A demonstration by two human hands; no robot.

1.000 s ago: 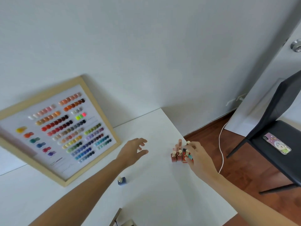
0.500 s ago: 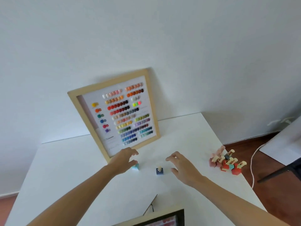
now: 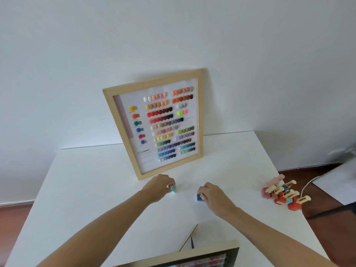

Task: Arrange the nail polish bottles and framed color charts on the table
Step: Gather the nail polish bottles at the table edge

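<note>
A wood-framed color chart (image 3: 154,122) leans against the wall at the back of the white table (image 3: 86,189). In front of it my left hand (image 3: 159,186) pinches the cap of a teal nail polish bottle (image 3: 174,189) standing on the table. My right hand (image 3: 210,193) grips the cap of a dark blue bottle (image 3: 198,198) a little to the right. A cluster of several bottles (image 3: 283,195), red, pink and teal with gold caps, stands near the table's right edge. The top of a second framed chart (image 3: 192,256) shows at the near edge.
Wooden floor (image 3: 327,224) lies to the right of the table, with a white cable (image 3: 308,185) and a white panel (image 3: 339,182). The wall stands directly behind the table.
The view swung left from the bottle cluster to the table's middle. My left hand set down and closed on the teal bottle; my right hand left the cluster and closed on the dark blue bottle.
</note>
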